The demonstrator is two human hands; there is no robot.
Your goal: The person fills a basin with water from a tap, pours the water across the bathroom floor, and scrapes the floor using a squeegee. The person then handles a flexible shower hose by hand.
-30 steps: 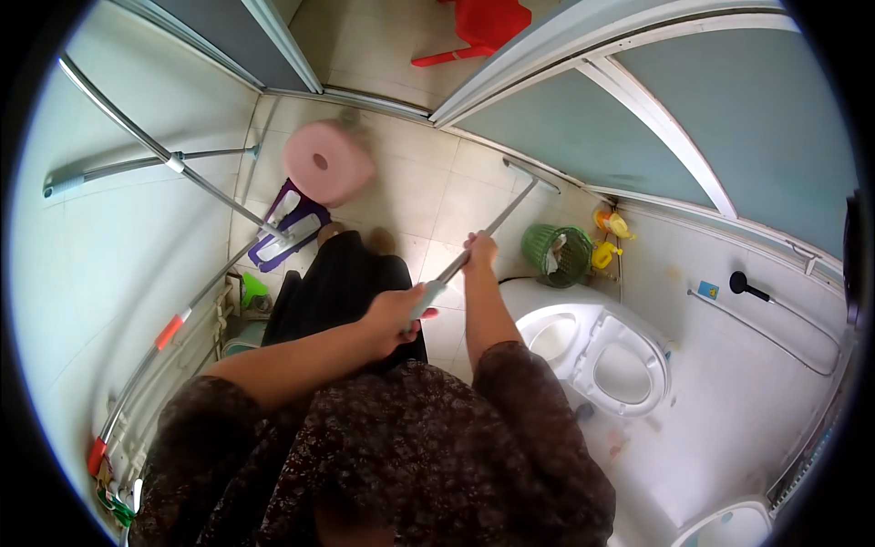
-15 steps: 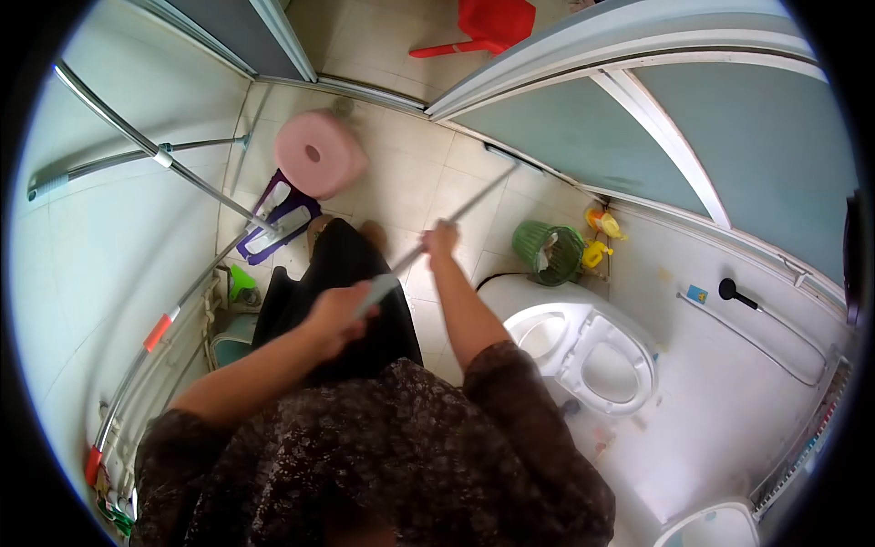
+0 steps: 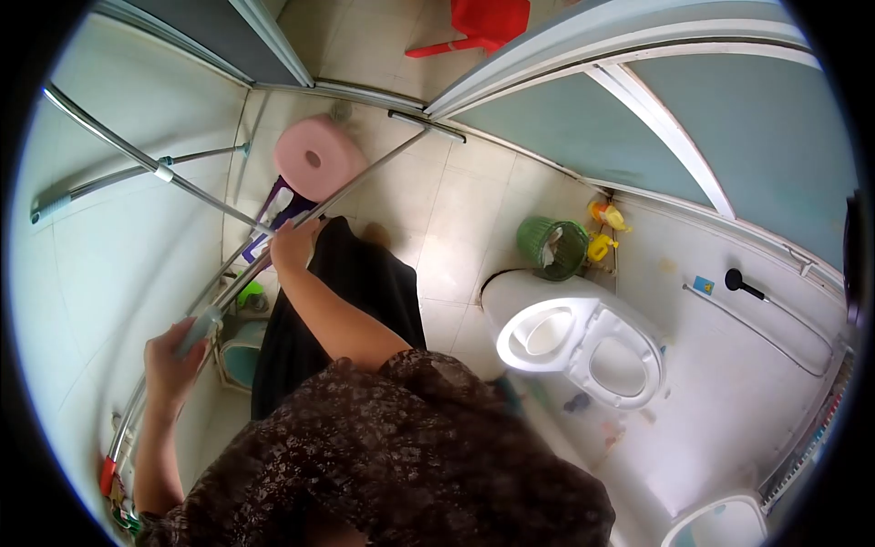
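Both my hands hold a floor squeegee (image 3: pixel 374 170) slantwise across the left side of the head view. My left hand (image 3: pixel 171 357) is closed round the pale grip at its near end. Farther up the pole, my right hand (image 3: pixel 292 244) wraps round the metal shaft. The squeegee's narrow dark head (image 3: pixel 427 126) lies on the tiled floor by the door track. Close to the shaft is a pink stool (image 3: pixel 314 157). A purple flat mop head (image 3: pixel 278 202) is partly hidden behind the pole and my right hand.
Metal poles (image 3: pixel 114 134) lean along the left wall. A green waste basket (image 3: pixel 552 248) and yellow bottles (image 3: pixel 603 244) stand near the glass partition (image 3: pixel 547 128). The toilet (image 3: pixel 583 342) is at right with its lid up. Beyond the doorway is a red plastic object (image 3: pixel 490 20).
Both hands and the squeegee have swung to the left. Its head has slid along the floor from beside the partition to the doorway corner.
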